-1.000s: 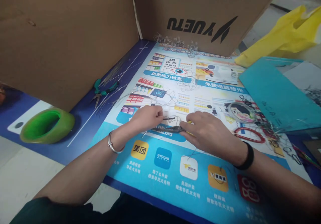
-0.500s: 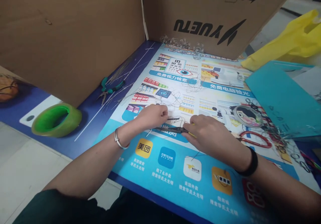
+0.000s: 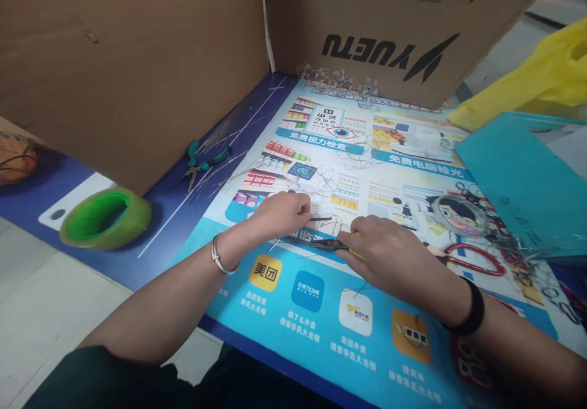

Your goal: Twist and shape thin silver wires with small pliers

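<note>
My right hand [image 3: 385, 253] is wrapped round the yellow handles of a pair of long-nosed pliers [image 3: 326, 245], whose dark jaws point left toward my other hand. Curled into a closed grip, my left hand [image 3: 285, 212] pinches thin wire, mostly hidden by the fingers. A short pale end [image 3: 274, 245] sticks out below it. Loops of fine wire [image 3: 323, 180] spread over the printed sheet just beyond both hands. A dark thin piece [image 3: 320, 218] lies between the hands.
Cardboard walls [image 3: 174, 60] enclose the back and left. On the left lie a green-cored tape roll [image 3: 76, 228] and teal-handled pliers [image 3: 208, 161]. To the right are a clear tape roll [image 3: 458, 216], red-handled tool [image 3: 490, 261], teal box [image 3: 527, 176] and yellow bag [image 3: 527, 73]. Clear beads [image 3: 339, 79] cluster behind.
My right hand and its pliers have shifted slightly right, away from my left hand. My left hand keeps its closed grip. The whole view has moved a little.
</note>
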Motion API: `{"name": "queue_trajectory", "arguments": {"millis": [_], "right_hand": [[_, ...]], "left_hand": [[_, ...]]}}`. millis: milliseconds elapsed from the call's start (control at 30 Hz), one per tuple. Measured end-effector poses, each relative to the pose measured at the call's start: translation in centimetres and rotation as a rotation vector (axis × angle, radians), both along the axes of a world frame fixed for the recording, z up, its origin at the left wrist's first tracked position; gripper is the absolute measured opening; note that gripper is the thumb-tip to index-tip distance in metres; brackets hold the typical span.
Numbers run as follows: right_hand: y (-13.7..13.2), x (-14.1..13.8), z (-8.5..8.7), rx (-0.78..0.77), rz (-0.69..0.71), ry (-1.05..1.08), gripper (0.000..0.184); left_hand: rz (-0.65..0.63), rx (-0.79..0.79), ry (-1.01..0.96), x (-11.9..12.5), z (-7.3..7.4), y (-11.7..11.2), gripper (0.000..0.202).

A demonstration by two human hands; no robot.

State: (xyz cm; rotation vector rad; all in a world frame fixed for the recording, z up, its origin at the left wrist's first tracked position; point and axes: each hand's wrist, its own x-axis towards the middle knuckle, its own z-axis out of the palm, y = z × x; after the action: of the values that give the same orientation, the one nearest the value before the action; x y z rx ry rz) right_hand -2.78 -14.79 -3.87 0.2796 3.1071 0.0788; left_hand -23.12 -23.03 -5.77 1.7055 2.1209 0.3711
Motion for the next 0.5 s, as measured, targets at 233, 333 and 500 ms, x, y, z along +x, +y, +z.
{"name": "queue_trajectory", "arguments": {"millis": [233,333,500], "right_hand": [[-0.15,-0.09,-0.01,-0.017,0.035,-0.009,0.024],[-0.34,-0.02,-0.06,-0.032,0.05,-0.002,0.024],[-0.06,0.24,0.34,-0.042,0.06,0.024,0.024]], "left_hand": [[0.018,-0.015,0.034,0.13,-0.07,-0.04,0.014],[0.023,-0.013,0.03,0.16,-0.03,-0.05,0.013],[0.023,-0.013,0.019,0.12,-0.03,-0.06,0.013]]}}
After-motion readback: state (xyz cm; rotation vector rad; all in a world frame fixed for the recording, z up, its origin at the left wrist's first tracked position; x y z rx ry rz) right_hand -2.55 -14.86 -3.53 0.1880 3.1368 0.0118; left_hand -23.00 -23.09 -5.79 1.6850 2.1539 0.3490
